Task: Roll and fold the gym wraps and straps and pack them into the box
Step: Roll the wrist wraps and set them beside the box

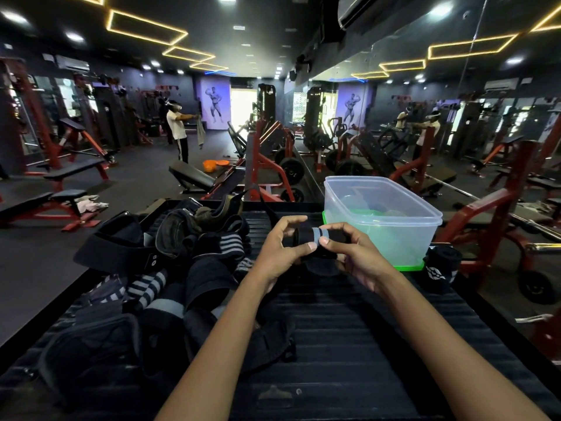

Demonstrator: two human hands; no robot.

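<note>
- Left hand (pixel 280 244): we curl thumb and fingers round the left end of the wrap (pixel 315 238).
- Right hand (pixel 349 253): we pinch its right end.
- Wrap: a black, grey-banded roll, held above the table (pixel 349 329), just before the box (pixel 385 214).
- Pile (pixel 151 268): unrolled wraps, left.

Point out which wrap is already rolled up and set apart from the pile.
The black rolled wrap with a white logo, right of the clear box. The others lie heaped at left or are gripped in both hands.
</note>
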